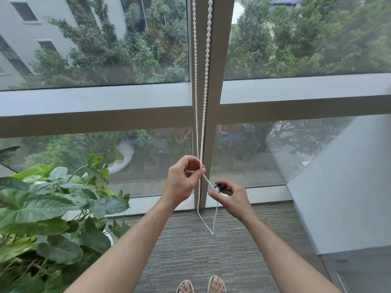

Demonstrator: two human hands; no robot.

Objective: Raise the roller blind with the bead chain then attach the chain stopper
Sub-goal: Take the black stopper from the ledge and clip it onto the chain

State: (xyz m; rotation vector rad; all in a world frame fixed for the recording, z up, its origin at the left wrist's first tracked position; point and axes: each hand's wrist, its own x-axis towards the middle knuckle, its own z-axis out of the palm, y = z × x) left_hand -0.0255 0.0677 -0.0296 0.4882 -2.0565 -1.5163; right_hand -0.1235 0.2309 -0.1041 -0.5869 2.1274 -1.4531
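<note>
A white bead chain (206,60) hangs as two strands in front of the grey window mullion (220,66), and its loop ends low above the carpet. My left hand (183,180) pinches one strand between thumb and fingers at about waist height. From there the chain runs down and right to my right hand (229,196), which holds a small dark-and-white chain stopper (218,187) on the chain. The roller blind itself is out of view above the frame.
A large leafy potted plant (48,208) stands at the left, close to my left forearm. A grey wall or cabinet panel (342,197) rises at the right. Striped grey carpet (190,261) lies below, with my sandalled feet at the bottom edge.
</note>
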